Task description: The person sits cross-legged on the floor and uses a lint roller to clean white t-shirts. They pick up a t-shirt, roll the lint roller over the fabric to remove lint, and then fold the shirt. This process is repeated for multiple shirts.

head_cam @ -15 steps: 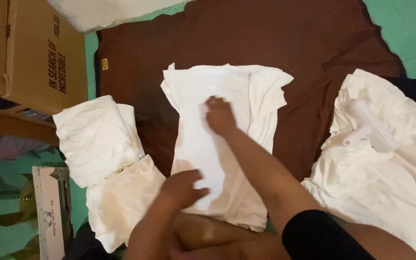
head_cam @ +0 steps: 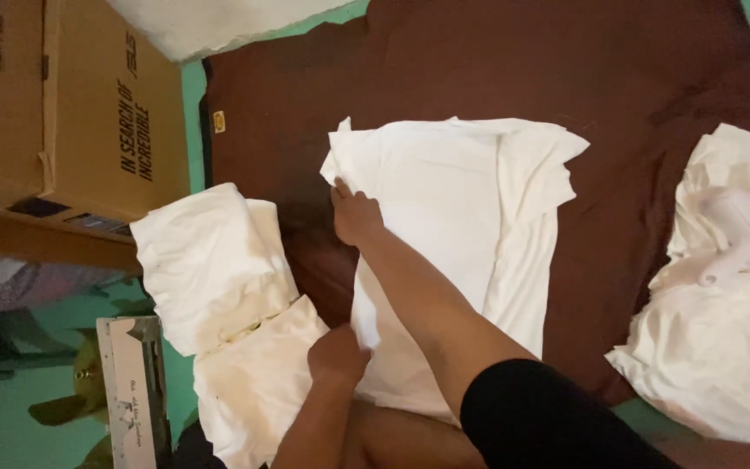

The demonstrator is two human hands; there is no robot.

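A white shirt (head_cam: 453, 234) lies partly folded on a dark brown cloth (head_cam: 479, 69). My right hand (head_cam: 355, 215) reaches across and pinches the shirt's left edge near its top corner. My left hand (head_cam: 337, 356) grips the same left edge lower down, near my body. My right forearm crosses over the lower part of the shirt, and a black sleeve covers the upper arm.
Two folded white garments (head_cam: 219, 269) lie stacked left of the shirt. A loose heap of white clothes (head_cam: 722, 321) sits at the right. A cardboard box (head_cam: 71, 104) stands at the upper left, a small white box (head_cam: 136, 382) at the lower left. The floor is green.
My right hand moved from the middle of the shirt to its left edge. My left hand shifted onto that edge lower down. The view moved slightly.
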